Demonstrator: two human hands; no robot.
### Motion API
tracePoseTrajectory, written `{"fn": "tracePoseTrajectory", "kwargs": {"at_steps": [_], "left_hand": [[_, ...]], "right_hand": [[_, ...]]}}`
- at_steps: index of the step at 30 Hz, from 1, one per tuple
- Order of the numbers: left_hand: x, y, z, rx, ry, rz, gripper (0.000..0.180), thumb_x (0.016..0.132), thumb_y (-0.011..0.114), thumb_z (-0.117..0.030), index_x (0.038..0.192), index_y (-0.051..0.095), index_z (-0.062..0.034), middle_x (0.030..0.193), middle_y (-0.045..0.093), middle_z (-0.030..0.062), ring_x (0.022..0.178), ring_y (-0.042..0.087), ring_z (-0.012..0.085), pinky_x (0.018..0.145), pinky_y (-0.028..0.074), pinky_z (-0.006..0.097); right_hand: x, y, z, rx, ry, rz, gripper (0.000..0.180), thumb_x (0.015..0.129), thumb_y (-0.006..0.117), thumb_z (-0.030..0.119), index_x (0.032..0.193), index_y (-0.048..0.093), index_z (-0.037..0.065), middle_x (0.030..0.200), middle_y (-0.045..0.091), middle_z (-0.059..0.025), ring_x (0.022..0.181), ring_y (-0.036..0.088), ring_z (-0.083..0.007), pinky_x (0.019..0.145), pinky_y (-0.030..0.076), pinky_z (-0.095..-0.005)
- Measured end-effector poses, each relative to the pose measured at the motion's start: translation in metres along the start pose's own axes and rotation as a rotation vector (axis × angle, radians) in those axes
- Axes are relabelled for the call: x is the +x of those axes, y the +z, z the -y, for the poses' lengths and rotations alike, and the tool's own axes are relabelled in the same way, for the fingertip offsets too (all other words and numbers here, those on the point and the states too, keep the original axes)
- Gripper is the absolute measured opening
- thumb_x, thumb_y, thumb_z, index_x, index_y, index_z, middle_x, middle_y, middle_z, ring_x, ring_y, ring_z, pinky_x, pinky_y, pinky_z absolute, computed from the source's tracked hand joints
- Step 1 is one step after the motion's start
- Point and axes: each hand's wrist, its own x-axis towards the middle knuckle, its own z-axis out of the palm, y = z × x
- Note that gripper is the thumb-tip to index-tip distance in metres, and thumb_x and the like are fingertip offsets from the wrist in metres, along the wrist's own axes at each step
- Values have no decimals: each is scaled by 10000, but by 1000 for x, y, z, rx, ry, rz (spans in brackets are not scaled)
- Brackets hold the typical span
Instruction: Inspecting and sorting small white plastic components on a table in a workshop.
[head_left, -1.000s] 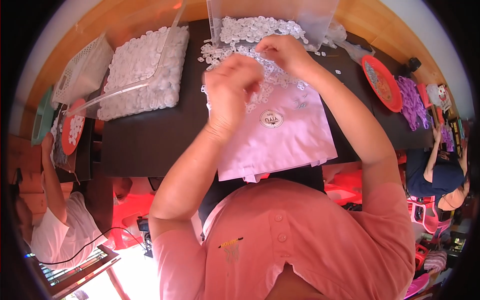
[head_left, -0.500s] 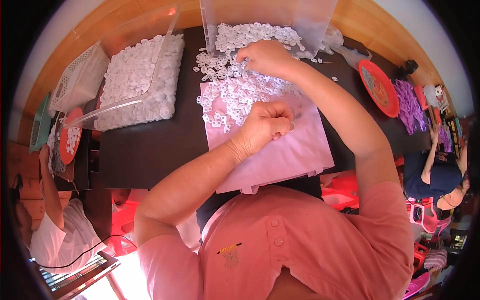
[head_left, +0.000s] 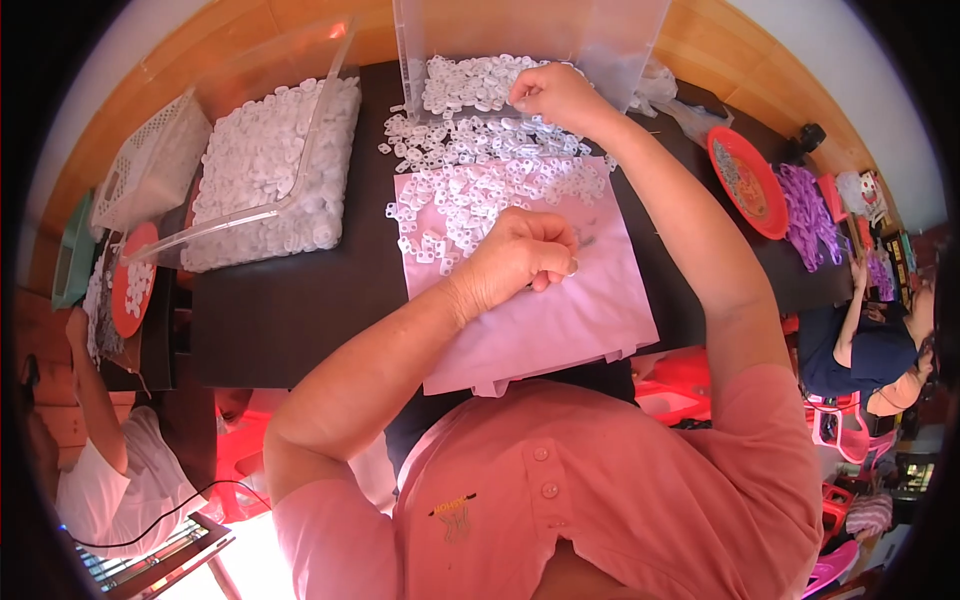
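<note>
My left hand [head_left: 522, 252] hovers over a pink cloth [head_left: 540, 330], its fingers curled closed; whatever they hold, if anything, is hidden. Small white plastic pieces with holes [head_left: 460, 200] lie heaped on the far half of the cloth, just beyond that hand. My right hand [head_left: 565, 98] reaches to the front of a clear plastic box [head_left: 610, 40] at the back of the table. Its thumb and fingers are pinched together near more of the white pieces [head_left: 470, 82] in the box. What sits between those fingertips is too small to make out. Some dark bits [head_left: 588, 240] lie on the cloth beside my left hand.
A large clear bin [head_left: 340, 110] full of white parts stands at the left, with a white basket [head_left: 150, 165] beyond it. On the right are a red tray [head_left: 748, 182] and purple strips [head_left: 805, 215]. Other people [head_left: 120, 480] sit at both sides.
My right hand has moved right and slightly farther away along the box front. My left hand stays over the cloth, its fingers a little lower. The whole view has shifted slightly.
</note>
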Motion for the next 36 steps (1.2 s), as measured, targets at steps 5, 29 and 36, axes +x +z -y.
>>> {"fn": "tracePoseTrajectory", "kwargs": {"at_steps": [5,29,36], "left_hand": [[2,1,5,-42,1,6,95,730,679,-116,734,630,-34,619,570,0,494,488,58,438,320,201],[-3,-23,-12,-479,202,-457,132,843,553,-116,900,560,2,758,592,104,607,577,205,501,446,316],[-1,-36,-13,-630,454,-606,120,865,538,-92,915,558,15,858,597,123,806,587,227,683,473,363]], "right_hand": [[-4,5,-7,-215,12,-6,117,727,667,190,809,721,125,781,691,-72,750,657,-238,683,503,-369],[-65,-10,53,488,245,23,133,920,570,143,961,633,33,727,588,-1,576,546,-73,529,413,-210],[-103,11,105,693,105,189,110,935,562,123,958,606,26,711,581,-11,569,540,-76,511,390,-206]]}}
